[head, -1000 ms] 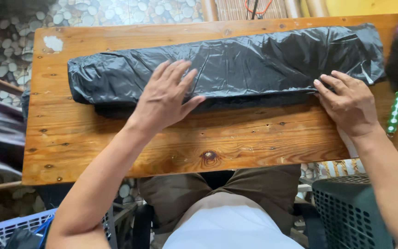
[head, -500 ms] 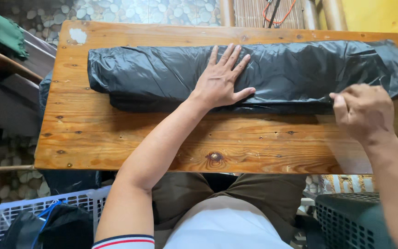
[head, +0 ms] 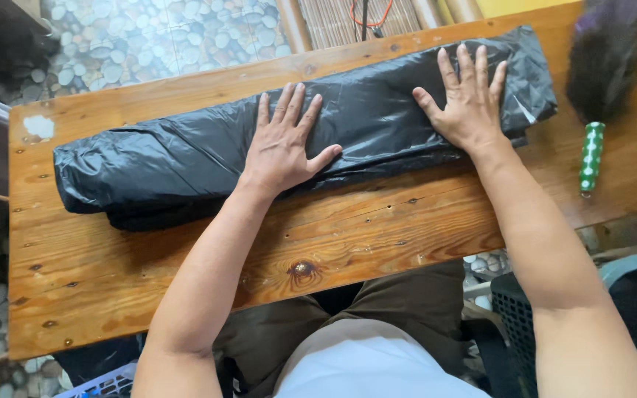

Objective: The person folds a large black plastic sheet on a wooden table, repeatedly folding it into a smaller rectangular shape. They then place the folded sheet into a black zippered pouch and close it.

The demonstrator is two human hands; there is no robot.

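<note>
A long folded black plastic bag (head: 178, 155) lies lengthwise across the far half of a wooden table (head: 149, 273). My left hand (head: 283, 146) rests flat on the bag's middle, fingers spread. Flat on the bag's right end lies my right hand (head: 468, 102), fingers pointing away from me. Neither hand grips anything; both press down on the plastic.
A feather duster (head: 604, 51) with a green-and-white handle (head: 591, 157) lies at the table's right end. A dark plastic basket (head: 525, 324) stands on the floor at my right, a pale one (head: 105, 383) at my lower left. Pebble flooring lies beyond the table.
My right hand has moved from the bag's right edge, where its fingers were curled, onto the top of the bag and now lies flat. My left hand still presses the middle.
</note>
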